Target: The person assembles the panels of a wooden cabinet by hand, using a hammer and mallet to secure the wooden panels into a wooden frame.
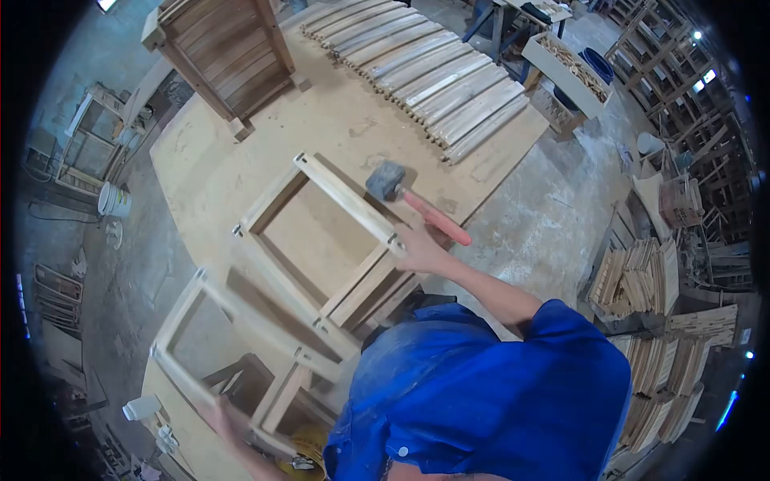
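Observation:
Two pale wooden frames, with mortise holes at their corners, are in front of me. My right hand [421, 250] is closed at the near right corner of the larger wooden frame [345, 196], which rests on the table. Just beyond that hand lies a mallet [437, 216] with a dark block head and a red handle. At lower left, my left hand [223, 418], blurred by motion, grips the outer rail of the smaller wooden frame [178, 317]. Its fingers are partly smeared, and part of this frame is blurred as well.
A slatted wooden piece [228, 60] stands at the table's far left. Beside it lies a long row of wooden slats [433, 76]. A box of small wood pieces [569, 68] sits past the table's right edge. Stacked wood [638, 276] is on the right. A white bucket [115, 200] stands left.

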The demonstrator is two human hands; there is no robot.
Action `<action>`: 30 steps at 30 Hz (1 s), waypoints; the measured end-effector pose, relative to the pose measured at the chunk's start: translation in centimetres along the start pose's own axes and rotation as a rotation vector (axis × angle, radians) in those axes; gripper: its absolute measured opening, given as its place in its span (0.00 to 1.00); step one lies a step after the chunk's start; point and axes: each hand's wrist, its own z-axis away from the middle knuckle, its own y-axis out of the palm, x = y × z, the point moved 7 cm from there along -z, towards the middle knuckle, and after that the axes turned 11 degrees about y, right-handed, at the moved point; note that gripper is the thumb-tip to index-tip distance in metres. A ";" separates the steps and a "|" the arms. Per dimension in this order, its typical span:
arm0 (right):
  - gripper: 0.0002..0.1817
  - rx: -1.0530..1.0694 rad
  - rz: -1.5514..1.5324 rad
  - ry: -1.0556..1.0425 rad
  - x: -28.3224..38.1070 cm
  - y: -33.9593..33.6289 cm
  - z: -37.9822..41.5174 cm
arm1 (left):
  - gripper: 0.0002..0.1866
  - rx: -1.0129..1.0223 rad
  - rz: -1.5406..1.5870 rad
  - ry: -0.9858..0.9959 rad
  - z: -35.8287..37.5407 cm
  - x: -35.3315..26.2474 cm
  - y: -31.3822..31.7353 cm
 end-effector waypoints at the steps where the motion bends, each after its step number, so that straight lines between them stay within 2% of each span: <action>1: 0.41 -0.225 0.236 0.052 -0.5 -1.5 0.7 | 0.34 0.077 -0.117 0.033 -2.0 -1.1 2.5; 2: 0.32 -0.271 0.306 0.072 -0.7 -2.3 1.0 | 0.34 0.125 -0.172 0.060 -3.1 -1.7 4.5; 3: 0.32 -0.285 0.301 0.089 -1.1 -2.5 1.4 | 0.34 0.171 -0.226 0.089 -4.2 -2.3 6.5; 5: 0.34 -0.236 0.273 0.090 -2.1 -3.3 1.9 | 0.36 0.212 -0.087 0.100 -6.4 -1.6 10.8; 6: 0.33 -0.328 0.378 -0.002 -2.6 -3.8 2.2 | 0.36 0.231 -0.039 0.118 -7.5 -0.4 12.9; 9: 0.38 -0.360 0.363 0.160 -4.4 -6.0 3.0 | 0.41 0.251 0.170 0.143 -9.5 3.0 17.3; 10: 0.38 -0.366 0.375 0.177 -5.1 -6.0 2.9 | 0.43 0.266 0.137 0.124 -9.5 4.3 18.7; 11: 0.37 -0.335 0.328 0.158 -5.8 -5.7 2.3 | 0.45 0.281 0.105 0.104 -9.5 5.9 20.2; 12: 0.37 -0.293 0.281 0.137 -6.3 -5.4 2.1 | 0.42 0.210 0.228 0.087 -9.2 6.7 21.5; 14: 0.41 -0.455 0.107 -0.122 -3.1 -7.0 2.9 | 0.44 0.289 0.134 0.096 -9.4 8.7 23.6; 16: 0.39 -0.448 0.172 -0.080 -2.6 -6.8 2.6 | 0.48 0.353 -0.030 0.105 -9.1 10.1 24.1; 19: 0.33 -0.386 0.304 -0.010 -5.0 -5.6 1.7 | 0.54 0.297 -0.149 0.175 -8.4 8.5 22.0; 21: 0.32 -0.359 0.389 -0.055 -5.5 -5.4 1.3 | 0.61 0.239 -0.074 0.195 -6.6 3.0 19.3; 22: 0.33 -0.292 0.388 -0.045 -4.4 -5.3 1.4 | 0.63 0.258 -0.027 0.111 -4.7 0.2 16.6; 25: 0.34 -0.168 0.383 0.163 -5.0 -4.9 0.7 | 0.57 0.065 -0.104 0.255 1.0 -2.1 9.5; 26: 0.33 -0.315 0.357 -0.150 -4.6 -5.0 0.6 | 0.54 0.020 -0.163 0.253 3.8 -2.3 7.0; 28: 0.31 -0.344 0.318 -0.425 -1.6 -4.9 0.2 | 0.52 -0.119 -0.262 0.233 10.2 -3.4 2.1; 29: 0.29 -0.436 0.395 -0.578 -1.1 -4.3 -0.6 | 0.52 -0.176 -0.312 0.113 14.9 -3.4 -0.4; 30: 0.29 -0.340 0.381 -0.643 0.5 -3.4 -1.3 | 0.52 -0.270 -0.406 0.115 19.0 -5.8 -2.4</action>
